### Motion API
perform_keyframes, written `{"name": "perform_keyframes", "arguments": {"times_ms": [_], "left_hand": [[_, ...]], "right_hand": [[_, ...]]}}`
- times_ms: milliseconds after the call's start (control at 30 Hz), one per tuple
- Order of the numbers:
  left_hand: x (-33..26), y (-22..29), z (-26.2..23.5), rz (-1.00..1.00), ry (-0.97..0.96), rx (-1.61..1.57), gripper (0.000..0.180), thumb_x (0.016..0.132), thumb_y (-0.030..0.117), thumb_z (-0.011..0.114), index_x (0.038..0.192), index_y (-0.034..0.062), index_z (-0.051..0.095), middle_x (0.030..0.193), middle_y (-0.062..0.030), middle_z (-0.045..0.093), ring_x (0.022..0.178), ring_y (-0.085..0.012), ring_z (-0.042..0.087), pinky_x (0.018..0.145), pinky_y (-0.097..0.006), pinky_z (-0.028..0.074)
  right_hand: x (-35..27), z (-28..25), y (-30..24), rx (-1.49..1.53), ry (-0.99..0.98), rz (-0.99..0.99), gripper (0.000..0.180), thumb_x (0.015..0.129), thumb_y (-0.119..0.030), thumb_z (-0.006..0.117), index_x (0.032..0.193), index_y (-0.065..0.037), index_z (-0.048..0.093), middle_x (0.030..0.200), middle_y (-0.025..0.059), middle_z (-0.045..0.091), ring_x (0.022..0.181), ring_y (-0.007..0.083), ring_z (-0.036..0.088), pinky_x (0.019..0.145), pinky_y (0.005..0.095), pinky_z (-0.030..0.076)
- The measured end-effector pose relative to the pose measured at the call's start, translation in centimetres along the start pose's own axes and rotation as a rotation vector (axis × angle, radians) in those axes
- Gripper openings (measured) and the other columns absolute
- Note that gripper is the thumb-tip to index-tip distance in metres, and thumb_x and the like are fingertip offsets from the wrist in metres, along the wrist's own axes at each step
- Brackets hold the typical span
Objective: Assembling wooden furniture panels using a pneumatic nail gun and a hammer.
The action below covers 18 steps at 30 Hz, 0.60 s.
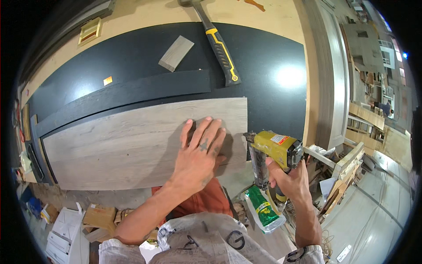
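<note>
My left hand lies with fingers stretched out on a light grey wood-grain board, near the board's right end. In my right hand is a yellow and black nail gun, my fingers wrapped round its handle. The nail gun's nose is beside the right edge of the board; whether it touches, I cannot tell. A long dark strip of board lies along the far edge of the grey board.
A hammer with a black and yellow handle and a small grey wood block rest on the black panel beyond. A green and white packet is below the nail gun. Cardboard boxes stand at lower left, wood scraps at right.
</note>
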<state>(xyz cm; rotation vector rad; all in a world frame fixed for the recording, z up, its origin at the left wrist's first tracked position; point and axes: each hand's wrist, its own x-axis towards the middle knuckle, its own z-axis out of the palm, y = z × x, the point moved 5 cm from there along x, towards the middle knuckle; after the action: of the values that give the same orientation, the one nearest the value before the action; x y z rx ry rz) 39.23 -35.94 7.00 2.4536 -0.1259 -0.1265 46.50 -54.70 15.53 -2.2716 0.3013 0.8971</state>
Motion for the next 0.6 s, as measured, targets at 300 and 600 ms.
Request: {"name": "perform_keyframes", "arguments": {"times_ms": [300,600], "left_hand": [[0.4,-0.1,-0.2,0.009,-0.006,-0.094,0.059,0.084,0.021,0.069,0.135,-0.0020,0.050,0.149,-0.0133,0.037,0.142,-0.0296,0.028,0.118,-0.055,0.013],[0.1,-0.6,0.0,-0.038,-0.026,-0.123,0.066,0.081,0.025,0.073,0.140,0.0061,0.049,0.149,-0.0106,0.039,0.141,-0.0313,0.031,0.117,-0.056,0.017]], "right_hand": [[-0.1,0.1,-1.6,-0.080,0.003,-0.017,0.024,0.090,-0.021,0.064,0.090,0.003,0.067,0.057,0.0020,0.058,0.048,0.0090,0.054,0.047,0.0289,0.044],[3.2,-0.7,-4.6,-0.005,0.042,-0.036,0.024,0.091,-0.022,0.064,0.085,0.001,0.065,0.056,0.0007,0.056,0.047,0.0086,0.053,0.046,0.0267,0.044]]}}
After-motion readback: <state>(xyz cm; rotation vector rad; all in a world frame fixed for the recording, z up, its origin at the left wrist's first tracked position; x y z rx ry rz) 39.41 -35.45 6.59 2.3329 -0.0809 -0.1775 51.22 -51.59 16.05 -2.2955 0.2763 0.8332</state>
